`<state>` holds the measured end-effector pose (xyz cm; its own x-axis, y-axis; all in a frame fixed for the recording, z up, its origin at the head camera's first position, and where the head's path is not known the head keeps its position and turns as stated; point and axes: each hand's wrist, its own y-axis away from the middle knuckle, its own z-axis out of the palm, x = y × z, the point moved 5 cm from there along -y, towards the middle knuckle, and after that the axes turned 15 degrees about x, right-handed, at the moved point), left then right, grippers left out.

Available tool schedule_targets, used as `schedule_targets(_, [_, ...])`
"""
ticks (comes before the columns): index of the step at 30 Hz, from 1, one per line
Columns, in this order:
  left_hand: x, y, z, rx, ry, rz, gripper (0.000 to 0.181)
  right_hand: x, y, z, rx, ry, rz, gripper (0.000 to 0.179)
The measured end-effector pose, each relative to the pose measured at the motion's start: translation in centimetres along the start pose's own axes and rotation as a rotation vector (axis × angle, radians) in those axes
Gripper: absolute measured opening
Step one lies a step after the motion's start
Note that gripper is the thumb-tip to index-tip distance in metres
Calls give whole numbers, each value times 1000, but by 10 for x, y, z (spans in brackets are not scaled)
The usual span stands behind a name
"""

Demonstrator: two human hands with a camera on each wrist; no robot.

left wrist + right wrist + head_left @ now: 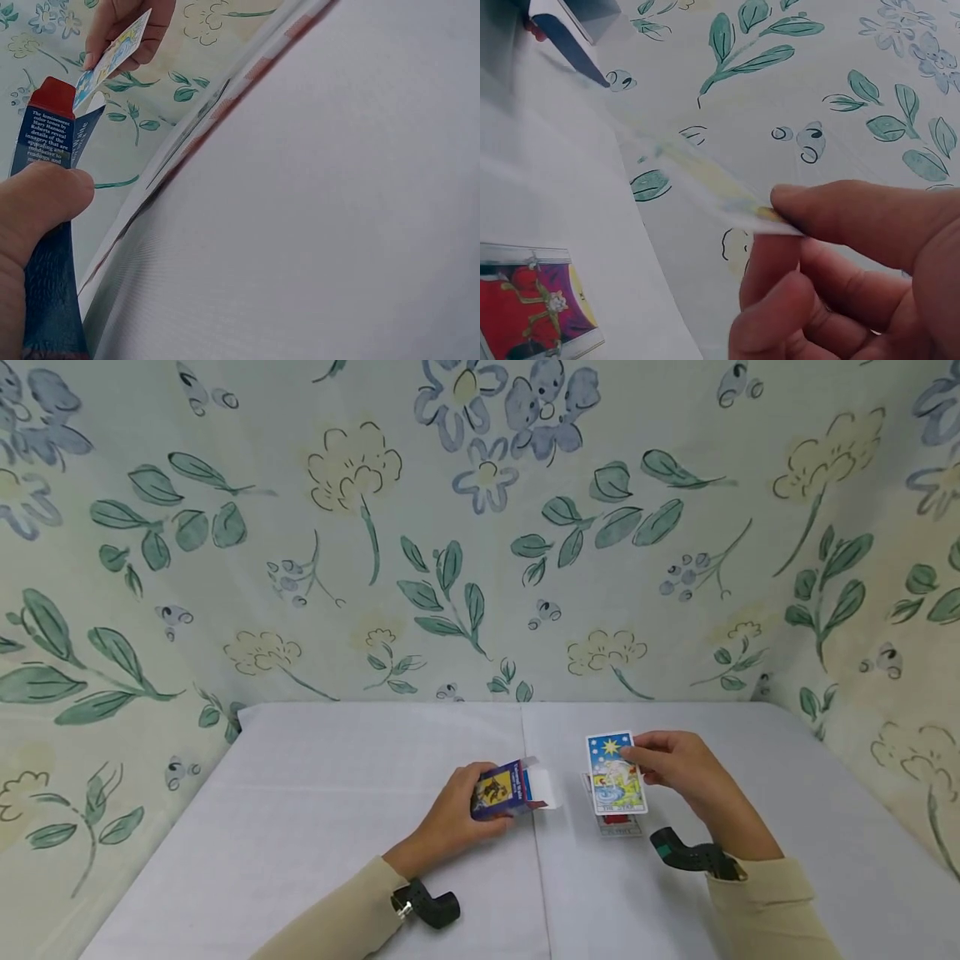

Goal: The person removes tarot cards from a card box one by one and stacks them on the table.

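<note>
My left hand (pixel 457 810) grips a dark blue card box (pixel 498 790) with a yellow picture on its front. The box's end flap (pixel 542 789) stands open toward the right, and a blue edge shows inside. Between thumb and fingers, my right hand (pixel 678 768) pinches a tarot card (pixel 617 774) with a yellow star on blue; its caption reads THE STAR. This card overlaps another card (pixel 621 828) lying on the table. In the right wrist view, the lying card (pixel 536 307) shows red and purple, and the pinched card is blurred and tilted.
A white cloth covers the table (pixel 337 860), with a crease running down its middle. Behind and at both sides hangs a floral curtain (pixel 480 568). Black camera mounts sit on both wrists, the left mount (pixel 431 906) close over the table.
</note>
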<state>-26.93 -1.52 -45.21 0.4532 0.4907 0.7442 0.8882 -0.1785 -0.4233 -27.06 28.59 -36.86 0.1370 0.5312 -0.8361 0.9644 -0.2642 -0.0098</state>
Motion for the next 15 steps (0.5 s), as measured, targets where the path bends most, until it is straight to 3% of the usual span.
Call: schedule_targets(15, [-1, 1, 1, 0, -4, -1, 74, 16, -5, 3, -20, 58, 51, 50])
